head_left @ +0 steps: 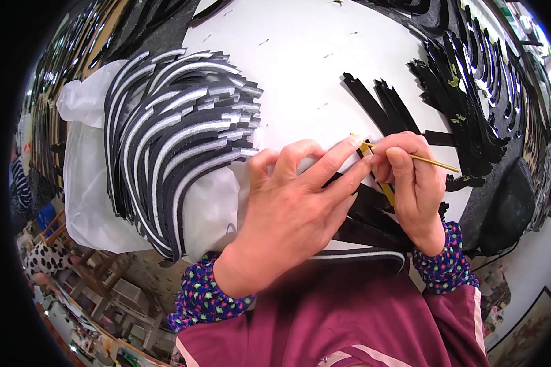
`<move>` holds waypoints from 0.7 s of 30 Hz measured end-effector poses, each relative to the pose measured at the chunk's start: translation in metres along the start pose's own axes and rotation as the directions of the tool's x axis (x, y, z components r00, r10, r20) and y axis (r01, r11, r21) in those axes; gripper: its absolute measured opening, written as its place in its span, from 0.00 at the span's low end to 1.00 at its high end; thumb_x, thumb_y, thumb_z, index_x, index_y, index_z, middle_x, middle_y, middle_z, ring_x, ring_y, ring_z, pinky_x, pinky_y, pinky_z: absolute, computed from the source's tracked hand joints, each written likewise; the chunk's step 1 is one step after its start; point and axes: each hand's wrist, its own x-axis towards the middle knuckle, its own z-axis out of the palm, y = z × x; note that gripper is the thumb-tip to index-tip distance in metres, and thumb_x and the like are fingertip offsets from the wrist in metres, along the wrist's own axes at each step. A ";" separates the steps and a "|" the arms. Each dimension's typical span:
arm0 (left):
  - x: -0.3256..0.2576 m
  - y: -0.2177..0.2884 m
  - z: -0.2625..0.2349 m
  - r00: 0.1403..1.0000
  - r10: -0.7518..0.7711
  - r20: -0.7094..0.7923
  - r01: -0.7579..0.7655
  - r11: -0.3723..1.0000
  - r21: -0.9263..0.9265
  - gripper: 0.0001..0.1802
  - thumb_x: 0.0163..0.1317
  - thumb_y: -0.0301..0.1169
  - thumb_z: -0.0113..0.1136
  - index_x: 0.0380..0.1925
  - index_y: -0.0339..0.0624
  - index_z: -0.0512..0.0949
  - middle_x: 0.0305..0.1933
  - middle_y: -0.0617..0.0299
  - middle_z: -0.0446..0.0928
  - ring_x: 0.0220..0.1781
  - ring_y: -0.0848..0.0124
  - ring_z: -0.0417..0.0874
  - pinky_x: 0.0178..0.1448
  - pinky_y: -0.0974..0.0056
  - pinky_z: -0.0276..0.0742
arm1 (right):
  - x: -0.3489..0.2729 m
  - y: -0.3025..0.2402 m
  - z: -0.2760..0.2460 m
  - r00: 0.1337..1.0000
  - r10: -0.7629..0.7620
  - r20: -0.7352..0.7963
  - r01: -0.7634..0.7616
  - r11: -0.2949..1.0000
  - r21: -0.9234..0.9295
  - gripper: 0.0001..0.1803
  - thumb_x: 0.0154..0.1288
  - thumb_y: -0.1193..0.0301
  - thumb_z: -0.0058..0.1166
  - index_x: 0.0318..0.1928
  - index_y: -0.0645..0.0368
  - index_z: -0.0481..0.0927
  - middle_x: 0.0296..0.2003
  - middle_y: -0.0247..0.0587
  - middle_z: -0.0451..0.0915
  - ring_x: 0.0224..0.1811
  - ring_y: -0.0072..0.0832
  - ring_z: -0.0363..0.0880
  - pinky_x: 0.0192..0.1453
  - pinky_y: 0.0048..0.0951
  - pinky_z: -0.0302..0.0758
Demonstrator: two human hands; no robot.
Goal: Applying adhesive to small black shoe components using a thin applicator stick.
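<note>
My right hand (413, 183) is closed in a pinch around a slim gold-coloured stick (434, 162), whose far end sticks out to the right. Beneath the pinch runs a narrow yellow strip (387, 192) beside dark pieces; its exact join with them is hidden by my fingers. My left hand (300, 196) lies with fingers stretched out, the index and middle fingertips touching down beside the yellow part, close to the right fingertips. Under and between both hands are flat glossy black strips (376, 214). More black strips (379, 107) fan out just beyond my fingers.
Left of my hands, a thick stack of curved black strips with white stripes (177, 134) rests on white translucent sheeting (89, 183). A white board (300, 55) lies underneath. At right are heaped black strips (453, 92) and a dark bundle (508, 208). One striped strip (361, 252) lies near my body.
</note>
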 end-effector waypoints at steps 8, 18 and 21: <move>0.000 0.001 0.000 1.000 0.002 0.003 -0.002 1.000 -0.004 0.29 0.60 0.40 0.66 0.65 0.68 0.79 0.71 0.79 0.70 0.60 0.70 0.66 0.65 0.59 0.51 | -0.002 0.000 0.001 1.000 0.001 -0.028 -0.002 0.999 -0.044 0.06 0.77 0.78 0.50 0.43 0.67 0.79 0.32 0.41 0.80 0.21 0.20 0.75 0.24 0.22 0.71; 0.000 0.002 0.002 1.000 -0.007 -0.014 0.007 1.000 0.017 0.28 0.61 0.40 0.65 0.64 0.67 0.79 0.71 0.79 0.71 0.59 0.70 0.67 0.65 0.59 0.52 | -0.001 0.003 0.002 0.999 -0.048 -0.026 0.047 0.998 -0.050 0.05 0.76 0.79 0.49 0.43 0.67 0.79 0.34 0.42 0.81 0.22 0.22 0.75 0.25 0.22 0.73; 0.000 0.003 0.002 1.000 -0.009 -0.014 0.009 1.000 0.014 0.27 0.62 0.40 0.65 0.64 0.68 0.79 0.70 0.79 0.71 0.59 0.70 0.67 0.65 0.59 0.52 | -0.001 0.003 0.002 0.999 -0.017 -0.046 0.016 1.000 -0.018 0.06 0.77 0.78 0.49 0.43 0.67 0.79 0.34 0.42 0.81 0.22 0.22 0.76 0.25 0.23 0.73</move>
